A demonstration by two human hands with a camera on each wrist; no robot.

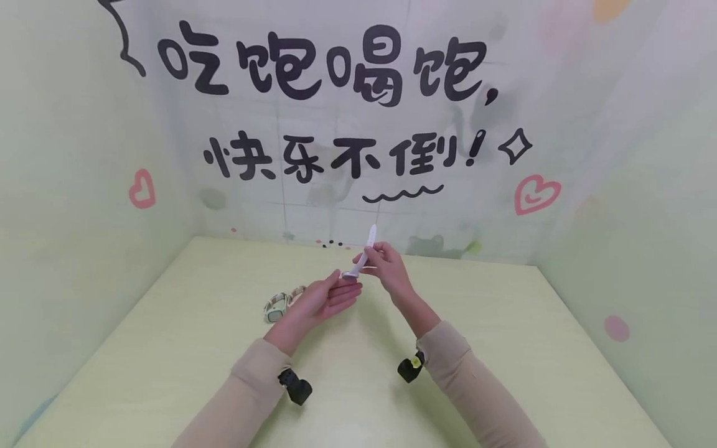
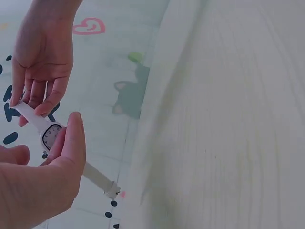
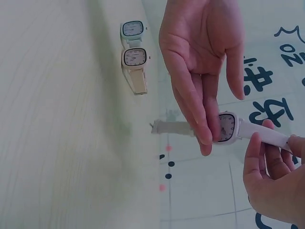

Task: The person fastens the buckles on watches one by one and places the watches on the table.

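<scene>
A white wristwatch [image 1: 353,272] with a rounded-square dial is held up over the far part of the table, its strap unfastened and stretched out. My right hand [image 1: 388,266] pinches one strap end between thumb and fingers. Beside the watch case, my left hand [image 1: 325,300] has its fingers extended and touching the watch. In the right wrist view, the left fingertips cover part of the dial [image 3: 227,128], and the buckle half of the strap [image 3: 176,128] sticks out past them. The strap portion behind those fingers is hidden.
Two more watches stand on the pale table [image 1: 482,323] left of my hands: a mint-green watch [image 3: 132,29] and a cream watch [image 3: 135,58]. Walls with printed lettering and hearts enclose the table at the back and sides. Both sleeves carry a small black camera [image 1: 298,387].
</scene>
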